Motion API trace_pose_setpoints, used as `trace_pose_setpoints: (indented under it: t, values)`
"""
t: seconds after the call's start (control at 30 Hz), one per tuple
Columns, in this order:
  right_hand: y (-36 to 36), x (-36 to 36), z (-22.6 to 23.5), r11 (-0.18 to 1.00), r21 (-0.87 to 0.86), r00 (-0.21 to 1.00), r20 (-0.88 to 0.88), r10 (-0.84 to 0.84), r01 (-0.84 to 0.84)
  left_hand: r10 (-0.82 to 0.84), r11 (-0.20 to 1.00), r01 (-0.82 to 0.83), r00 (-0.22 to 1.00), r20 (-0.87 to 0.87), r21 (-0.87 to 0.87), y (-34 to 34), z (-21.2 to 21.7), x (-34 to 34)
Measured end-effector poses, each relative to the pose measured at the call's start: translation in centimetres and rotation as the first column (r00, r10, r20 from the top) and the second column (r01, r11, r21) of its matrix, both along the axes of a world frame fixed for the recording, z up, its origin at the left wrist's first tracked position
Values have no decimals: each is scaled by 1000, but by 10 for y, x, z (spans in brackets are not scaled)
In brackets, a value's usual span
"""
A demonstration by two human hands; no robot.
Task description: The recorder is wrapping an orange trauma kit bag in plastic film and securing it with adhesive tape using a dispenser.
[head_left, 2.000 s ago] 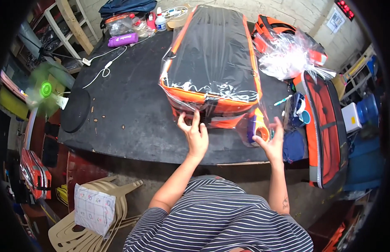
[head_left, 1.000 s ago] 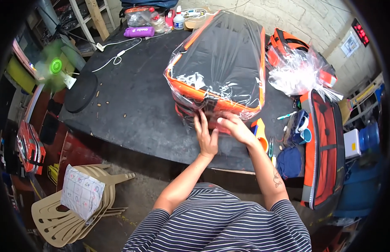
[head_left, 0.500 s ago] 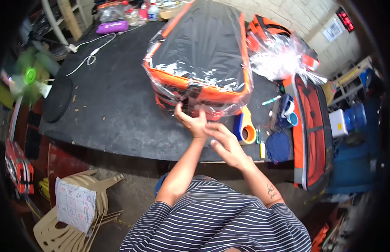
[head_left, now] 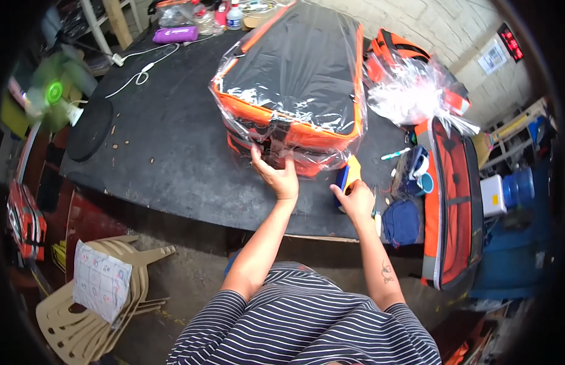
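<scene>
A large black and orange bag (head_left: pixel 288 79) wrapped in clear plastic lies on the dark table. My left hand (head_left: pixel 276 179) is at its near end, fingertips and thumb curled onto the plastic wrap (head_left: pixel 276 146). What the fingertips press there is partly hidden. To the right, my right hand (head_left: pixel 358 201) is closed over an orange and blue tape dispenser (head_left: pixel 350 173) that rests on the table beside the bag's near right corner. The hand covers much of the dispenser.
Right of the dispenser lie a dark blue cloth (head_left: pixel 401 222), a blue cup (head_left: pixel 425 182) and a pen (head_left: pixel 395 154). An open orange and black bag (head_left: pixel 456 207) stands at the right edge. Crumpled plastic (head_left: pixel 410 97) lies behind. A beige chair (head_left: pixel 136 261) stands lower left.
My right hand has moved right, away from my left hand, and has taken hold of the tape dispenser. My left hand has stayed at the wrapped bag's near end.
</scene>
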State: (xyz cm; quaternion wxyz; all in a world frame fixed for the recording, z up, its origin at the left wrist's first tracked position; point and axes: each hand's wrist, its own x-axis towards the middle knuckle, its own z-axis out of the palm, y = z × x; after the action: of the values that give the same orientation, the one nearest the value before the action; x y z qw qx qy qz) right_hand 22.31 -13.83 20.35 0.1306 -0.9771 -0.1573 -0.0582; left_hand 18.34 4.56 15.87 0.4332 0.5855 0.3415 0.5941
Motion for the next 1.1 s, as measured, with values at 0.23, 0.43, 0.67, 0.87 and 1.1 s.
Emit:
trace_pose_setpoints:
  t: [0.23,0.43,0.67,0.87,1.1]
  values:
    - [-32,0,-13,999,-16,998,57,-39,40,-28,1000,28,1000,3,-1,-4,8,2]
    - [-10,-103,179,748,663,606,-588,536,-18,-7,998,5,1000,-30,-58,-2,4,-2]
    - [227,-149,104,547,53,547,-14,837,-835,-71,996,69,997,-35,-47,-5,12,-8]
    - [264,-118,49,773,-371,802,111,587,-514,-86,996,77,976,-198,-55,-7,-21,-3]
    - [230,-118,60,805,-87,764,266,587,-587,-161,986,145,956,-247,-82,-11,-25,1]
